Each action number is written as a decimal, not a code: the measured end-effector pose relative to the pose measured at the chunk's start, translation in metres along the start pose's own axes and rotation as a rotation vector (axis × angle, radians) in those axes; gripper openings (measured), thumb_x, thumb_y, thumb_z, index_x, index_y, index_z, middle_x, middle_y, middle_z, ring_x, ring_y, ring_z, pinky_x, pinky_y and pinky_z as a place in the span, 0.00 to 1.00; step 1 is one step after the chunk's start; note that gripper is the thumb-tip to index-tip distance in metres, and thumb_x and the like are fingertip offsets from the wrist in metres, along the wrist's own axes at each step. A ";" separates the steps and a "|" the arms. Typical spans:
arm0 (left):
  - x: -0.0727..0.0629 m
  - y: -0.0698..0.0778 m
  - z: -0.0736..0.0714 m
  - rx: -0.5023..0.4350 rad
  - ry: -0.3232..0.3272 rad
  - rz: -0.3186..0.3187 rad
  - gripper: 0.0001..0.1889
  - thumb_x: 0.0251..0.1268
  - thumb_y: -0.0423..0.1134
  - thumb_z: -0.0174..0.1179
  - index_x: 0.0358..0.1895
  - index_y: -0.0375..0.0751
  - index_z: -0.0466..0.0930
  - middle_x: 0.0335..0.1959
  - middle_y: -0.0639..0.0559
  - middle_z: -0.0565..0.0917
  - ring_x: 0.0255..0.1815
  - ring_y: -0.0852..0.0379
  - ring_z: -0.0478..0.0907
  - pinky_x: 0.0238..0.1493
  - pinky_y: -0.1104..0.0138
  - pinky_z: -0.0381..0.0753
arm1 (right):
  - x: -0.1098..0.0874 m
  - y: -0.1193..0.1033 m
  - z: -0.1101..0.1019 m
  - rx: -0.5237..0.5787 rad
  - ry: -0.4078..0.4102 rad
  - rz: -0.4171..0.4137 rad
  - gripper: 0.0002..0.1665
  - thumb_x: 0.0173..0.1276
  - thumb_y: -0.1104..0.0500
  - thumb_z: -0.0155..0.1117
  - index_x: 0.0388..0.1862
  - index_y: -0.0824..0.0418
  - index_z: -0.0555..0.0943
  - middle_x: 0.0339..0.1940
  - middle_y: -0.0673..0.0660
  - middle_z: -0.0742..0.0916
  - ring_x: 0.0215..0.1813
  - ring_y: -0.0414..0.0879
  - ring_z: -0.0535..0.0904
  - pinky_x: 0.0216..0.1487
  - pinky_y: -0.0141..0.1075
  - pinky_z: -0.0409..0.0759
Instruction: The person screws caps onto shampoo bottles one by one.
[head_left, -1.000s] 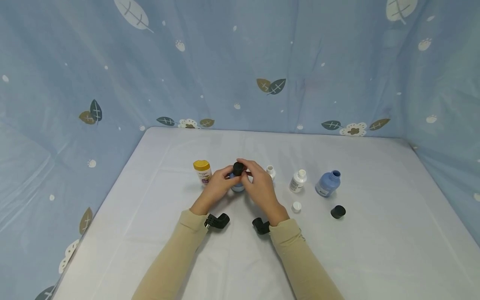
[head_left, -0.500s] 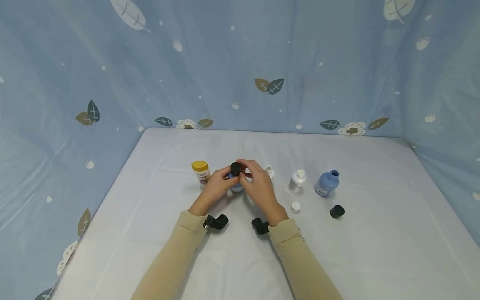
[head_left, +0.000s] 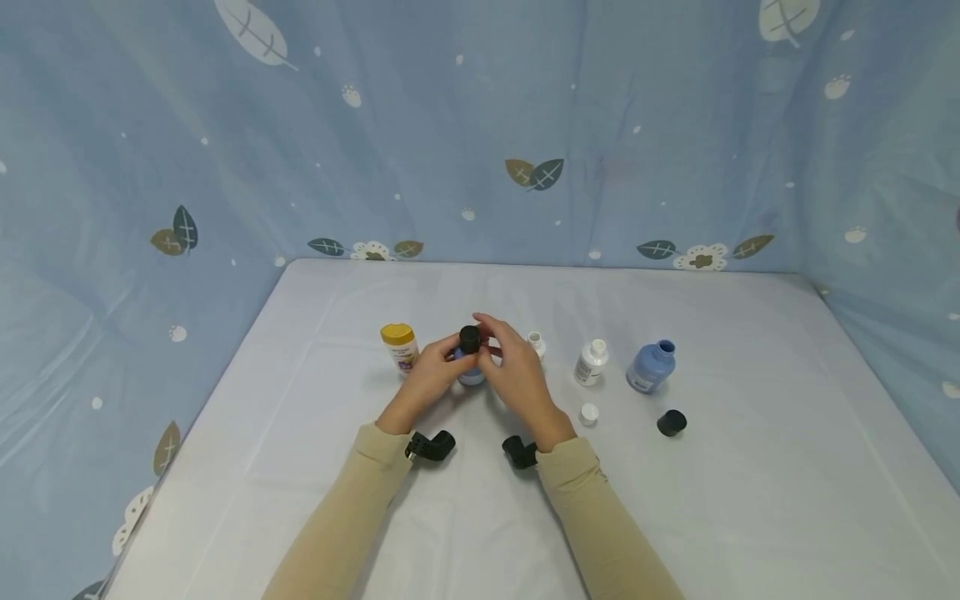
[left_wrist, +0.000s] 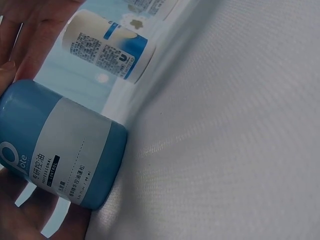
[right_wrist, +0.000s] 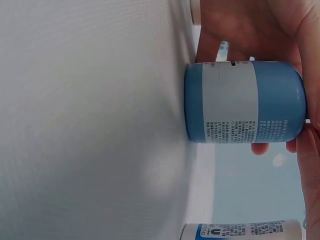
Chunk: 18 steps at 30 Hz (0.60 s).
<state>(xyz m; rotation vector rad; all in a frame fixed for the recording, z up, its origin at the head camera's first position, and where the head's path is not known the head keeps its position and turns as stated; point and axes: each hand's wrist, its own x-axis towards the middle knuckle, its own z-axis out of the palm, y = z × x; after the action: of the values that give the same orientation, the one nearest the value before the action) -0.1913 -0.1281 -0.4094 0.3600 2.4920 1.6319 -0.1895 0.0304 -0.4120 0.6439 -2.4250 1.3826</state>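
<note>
From here the blue bottle [right_wrist: 245, 102] looks light but slick, best held where the left hand [head_left: 431, 369] wraps its fingers, the right hand [head_left: 520, 372] pinching its cap [head_left: 469, 337].

Blue bottle [head_left: 472, 377]: partly covered by fingers [head_left: 459, 364]; top is cut off, left wrist view. White open bottle [head_left: 536, 342]: base is hidden by right hand [head_left: 519, 367]. Yellow-capped bottle [head_left: 401, 347]: label print too small to be read, head view.

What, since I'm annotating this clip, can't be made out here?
Head view: lower part of one white bottle, hidden by the right hand.
Head view: wording on the yellow-capped bottle, too small.
Left wrist view: the black cap, cut off by the left edge.
</note>
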 end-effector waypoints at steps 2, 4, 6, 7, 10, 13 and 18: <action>0.004 -0.011 0.001 -0.004 0.004 0.003 0.22 0.58 0.52 0.57 0.55 0.51 0.74 0.54 0.53 0.75 0.56 0.56 0.68 0.55 0.56 0.66 | 0.000 0.000 0.001 0.003 0.002 0.008 0.29 0.62 0.65 0.52 0.63 0.52 0.66 0.50 0.51 0.78 0.53 0.39 0.72 0.46 0.26 0.73; 0.008 -0.021 0.002 -0.007 0.010 0.003 0.22 0.56 0.54 0.57 0.55 0.54 0.74 0.54 0.55 0.74 0.56 0.57 0.68 0.55 0.56 0.66 | 0.000 0.001 0.001 0.006 0.002 0.010 0.29 0.62 0.65 0.52 0.63 0.52 0.65 0.50 0.51 0.78 0.54 0.40 0.72 0.46 0.26 0.73; 0.012 -0.030 0.004 -0.012 0.018 0.002 0.23 0.54 0.57 0.58 0.54 0.57 0.74 0.54 0.58 0.74 0.56 0.59 0.68 0.55 0.56 0.65 | 0.000 0.001 0.001 0.004 -0.005 0.010 0.29 0.63 0.64 0.52 0.64 0.51 0.65 0.50 0.52 0.78 0.54 0.40 0.72 0.46 0.27 0.73; 0.012 -0.030 0.004 -0.015 0.018 0.002 0.23 0.55 0.56 0.58 0.54 0.57 0.74 0.54 0.57 0.74 0.56 0.58 0.68 0.55 0.56 0.65 | 0.000 0.001 0.001 0.002 -0.005 0.007 0.28 0.63 0.64 0.52 0.63 0.51 0.65 0.50 0.52 0.78 0.54 0.40 0.72 0.46 0.27 0.73; 0.012 -0.030 0.004 -0.011 0.016 0.010 0.22 0.55 0.56 0.58 0.54 0.57 0.74 0.54 0.58 0.74 0.57 0.58 0.67 0.55 0.56 0.65 | -0.001 0.001 0.001 -0.010 -0.008 0.002 0.27 0.64 0.63 0.52 0.63 0.51 0.66 0.51 0.51 0.78 0.54 0.40 0.72 0.47 0.27 0.73; 0.012 -0.031 0.003 -0.008 0.001 0.026 0.22 0.55 0.57 0.57 0.54 0.57 0.74 0.55 0.58 0.74 0.58 0.58 0.67 0.56 0.56 0.64 | -0.001 0.001 0.000 -0.017 -0.005 -0.003 0.26 0.64 0.64 0.53 0.62 0.51 0.68 0.51 0.50 0.77 0.53 0.40 0.72 0.47 0.27 0.72; 0.012 -0.026 0.002 0.000 -0.005 0.025 0.21 0.56 0.55 0.57 0.53 0.57 0.75 0.54 0.58 0.75 0.57 0.59 0.67 0.56 0.57 0.65 | 0.001 0.001 0.000 0.004 -0.002 -0.020 0.24 0.63 0.65 0.53 0.59 0.53 0.71 0.51 0.49 0.77 0.52 0.40 0.72 0.47 0.27 0.72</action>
<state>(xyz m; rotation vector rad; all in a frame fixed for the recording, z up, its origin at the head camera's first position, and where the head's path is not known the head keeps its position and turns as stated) -0.2055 -0.1332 -0.4335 0.3957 2.4937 1.6379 -0.1907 0.0309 -0.4127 0.6696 -2.4117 1.3795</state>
